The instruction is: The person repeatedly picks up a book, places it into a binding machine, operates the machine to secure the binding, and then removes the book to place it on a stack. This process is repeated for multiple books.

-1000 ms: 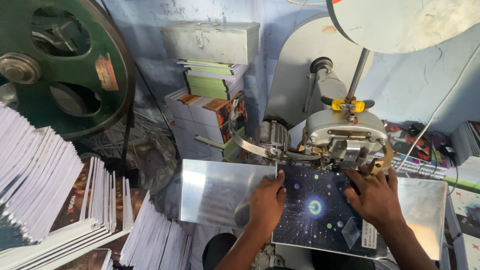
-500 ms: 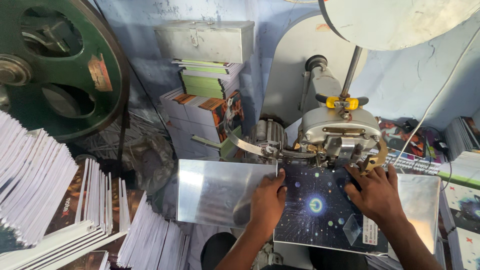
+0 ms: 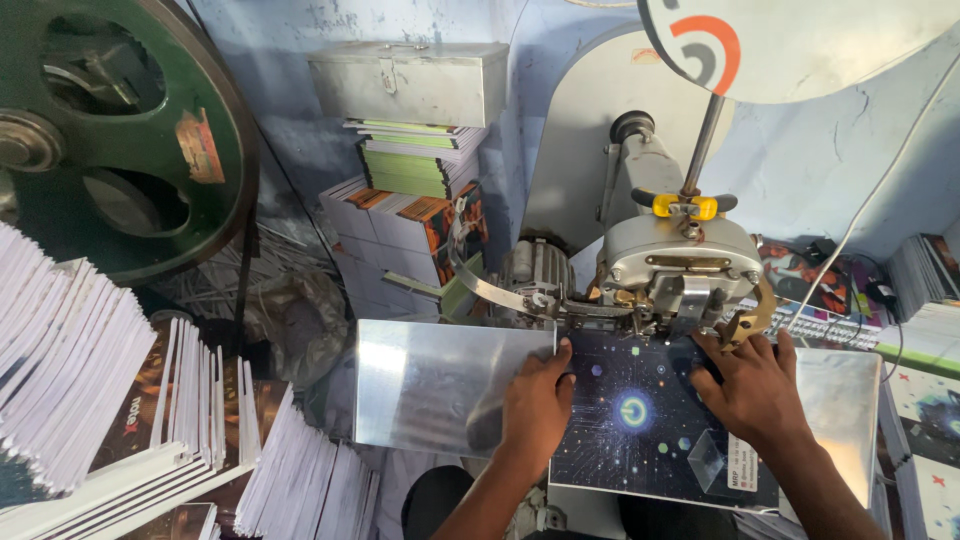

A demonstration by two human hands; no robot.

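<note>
Neither grip is closed round anything: the left hand [image 3: 535,410] is laid flat, fingers together, on the left edge of the dark booklet [image 3: 640,420], and the right hand [image 3: 755,390] is pressed palm-down on its upper right part, fingertips touching the foot of the stitching head [image 3: 685,260]. The booklet, with its starry cover and glowing ring, is held on the shiny metal worktop [image 3: 430,385], its far edge tucked under the head. Against the pictures taken a second and half a second earlier, almost nothing is seen to have shifted: both hands are kept in the same places and the booklet is not noticeably slid along; only the viewpoint has drifted slightly. The booklet is therefore judged to be steadied under the head rather than being fed in or withdrawn. Stacks of white-edged booklets [image 3: 90,400] are piled at the left, below a green flywheel [image 3: 110,130].
</note>
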